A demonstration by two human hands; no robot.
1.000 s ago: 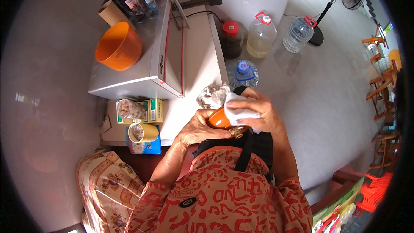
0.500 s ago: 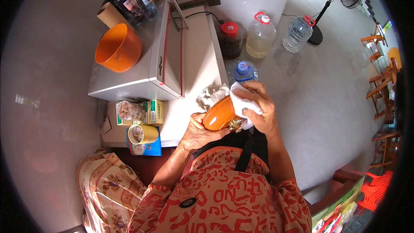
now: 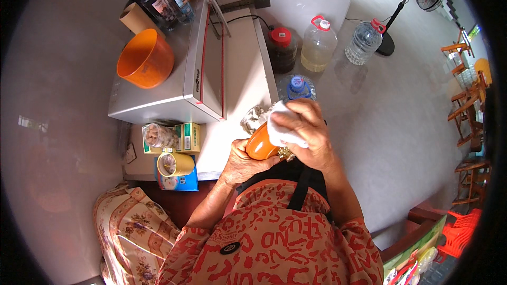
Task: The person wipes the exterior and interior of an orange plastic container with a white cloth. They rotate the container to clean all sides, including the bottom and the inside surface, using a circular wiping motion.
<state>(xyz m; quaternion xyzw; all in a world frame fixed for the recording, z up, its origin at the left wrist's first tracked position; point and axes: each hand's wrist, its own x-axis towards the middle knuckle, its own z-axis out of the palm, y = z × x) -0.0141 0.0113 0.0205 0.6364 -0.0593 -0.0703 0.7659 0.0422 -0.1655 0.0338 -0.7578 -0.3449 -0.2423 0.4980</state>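
Note:
A glossy orange, rounded object (image 3: 258,146) with an ornate gold-coloured fitting (image 3: 286,154) is held in front of my body; its kind I cannot make out. My left hand (image 3: 240,163) grips it from the left and below, with the thumb and fingers on its edge. In my right hand (image 3: 311,134) is a bunched white cloth (image 3: 281,126), pressed against the object's upper right side and hiding much of it. Crumpled whitish material (image 3: 252,120) lies just behind the object, at the edge of the white counter (image 3: 244,74).
A silver cabinet-like appliance (image 3: 158,97) stands left, bearing an orange bowl (image 3: 146,59) and several bottles (image 3: 174,0). Nearer are a jar (image 3: 160,136), boxes (image 3: 191,137) and a yellow cup (image 3: 179,164). A blue-capped bottle (image 3: 297,87) and several large jugs (image 3: 319,47) stand beyond my hands.
My right hand and the white cloth have moved left across the orange object, covering more of it. My left hand stays nearly in place, keeping its hold.

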